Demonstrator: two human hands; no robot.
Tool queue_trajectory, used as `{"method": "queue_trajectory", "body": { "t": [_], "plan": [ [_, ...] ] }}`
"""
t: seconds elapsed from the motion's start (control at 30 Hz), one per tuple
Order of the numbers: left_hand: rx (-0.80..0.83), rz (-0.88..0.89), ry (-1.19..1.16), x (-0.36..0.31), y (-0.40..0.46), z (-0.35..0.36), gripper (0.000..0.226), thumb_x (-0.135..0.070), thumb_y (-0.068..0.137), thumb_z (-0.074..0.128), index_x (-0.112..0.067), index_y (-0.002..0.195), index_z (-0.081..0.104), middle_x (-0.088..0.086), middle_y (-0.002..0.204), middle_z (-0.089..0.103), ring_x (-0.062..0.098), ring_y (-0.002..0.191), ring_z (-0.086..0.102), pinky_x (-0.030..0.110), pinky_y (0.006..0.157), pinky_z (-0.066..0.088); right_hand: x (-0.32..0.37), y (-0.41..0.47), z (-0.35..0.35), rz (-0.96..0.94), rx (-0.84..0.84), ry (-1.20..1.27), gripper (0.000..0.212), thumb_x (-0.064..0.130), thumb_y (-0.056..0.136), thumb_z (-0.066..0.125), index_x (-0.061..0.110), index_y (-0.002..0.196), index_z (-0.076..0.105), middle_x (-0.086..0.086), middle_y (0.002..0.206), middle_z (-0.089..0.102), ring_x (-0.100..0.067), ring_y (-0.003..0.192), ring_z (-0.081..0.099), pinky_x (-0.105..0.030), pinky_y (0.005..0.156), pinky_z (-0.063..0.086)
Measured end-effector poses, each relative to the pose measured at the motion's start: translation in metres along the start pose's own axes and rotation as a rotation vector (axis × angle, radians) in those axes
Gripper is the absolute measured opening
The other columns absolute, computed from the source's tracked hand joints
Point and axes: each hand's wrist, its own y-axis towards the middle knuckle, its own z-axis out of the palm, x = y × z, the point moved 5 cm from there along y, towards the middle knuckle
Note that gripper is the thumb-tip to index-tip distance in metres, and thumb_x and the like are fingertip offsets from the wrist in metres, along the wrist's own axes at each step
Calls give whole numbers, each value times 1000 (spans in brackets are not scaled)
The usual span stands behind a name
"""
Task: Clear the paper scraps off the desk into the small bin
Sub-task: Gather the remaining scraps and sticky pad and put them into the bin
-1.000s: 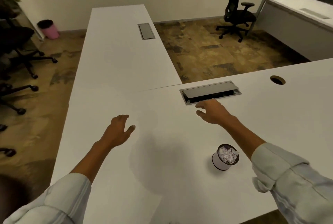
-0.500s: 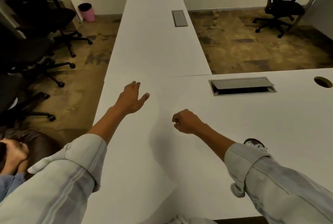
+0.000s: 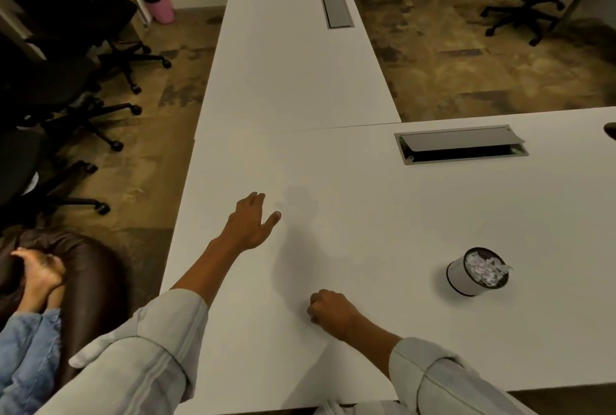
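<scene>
On the white desk [image 3: 333,181], the small bin [image 3: 477,272] stands full of paper scraps [image 3: 485,266], unlabelled, right of both hands. Left hand [image 3: 250,222] spreads empty; right hand [image 3: 328,311] is clenched, contents hidden. Cable hatch [image 3: 461,144] lies beyond.

Right hand [image 3: 328,309] curled into a fist, contents hidden; cable hole [image 3: 610,130] beyond it cut by frame edge.

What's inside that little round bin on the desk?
The small bin is packed to the rim with torn paper scraps, white with some purple. Whatever lies beneath that top layer is covered.
</scene>
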Motion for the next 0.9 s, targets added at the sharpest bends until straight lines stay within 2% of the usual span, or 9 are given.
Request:
{"method": "queue_trajectory", "body": {
  "t": [0.07,0.23,0.33,0.43,0.5,0.57,0.73,0.8,0.9],
  "plan": [
    [8,1,-7,-1,0,4,70,-51,93,41,-9,145,21,13,155,19,28,143,13,48,112,23,6,-2,2,-37,-2,-48,15,-7,85,45,-7,86,60,-22,91,58,-38,86,56,-36,60,35],
    [26,4,-4,-6,1,16,69,-51,93,41,-10,145,22,12,155,20,26,143,13,49,111,23,18,-4,0,-24,70,-85,18,-7,86,44,-7,83,62,-25,87,61,-41,80,59,-37,61,36],
    [33,19,8,-10,1,22,69,-51,93,41,-9,145,23,11,155,21,26,143,13,48,111,23,16,-4,3,39,104,-81,16,-6,86,46,-7,86,62,-23,90,62,-40,82,60,-36,61,37],
    [33,39,33,-12,3,26,68,-51,93,42,-9,144,25,10,152,27,25,142,17,48,111,26,3,-12,-5,191,75,-2,14,2,89,47,-3,94,60,-20,99,61,-38,91,59,-39,65,39],
    [36,50,61,-12,5,28,66,-51,93,42,-9,142,29,11,149,34,26,140,21,46,109,29,-17,-26,-24,341,-22,125,11,7,87,45,5,89,56,-14,92,58,-35,90,60,-36,65,38],
    [43,57,87,-12,7,32,63,-50,92,43,-8,138,36,13,144,41,26,137,28,45,106,33,-49,-50,-51,491,-208,234,9,14,85,45,11,80,50,-5,83,55,-29,80,60,-32,61,38],
    [87,87,132,-27,18,47,54,-50,91,46,-11,128,48,9,132,53,25,126,43,42,98,41,-162,-159,-125,897,-699,271,12,27,82,56,19,76,63,2,74,67,-22,69,63,-31,58,50],
    [110,114,134,-37,22,56,51,-50,91,46,-12,125,51,7,127,57,25,121,48,41,96,43,-199,-203,-137,1053,-754,285,12,26,82,57,19,78,66,0,75,68,-25,71,64,-29,59,49],
    [145,155,98,-58,28,69,43,-48,90,49,-14,114,56,6,111,64,23,105,57,37,87,47,-235,-239,-129,1177,-636,288,18,23,83,53,19,83,70,-5,82,70,-29,73,64,-29,60,50]
  ]
}}
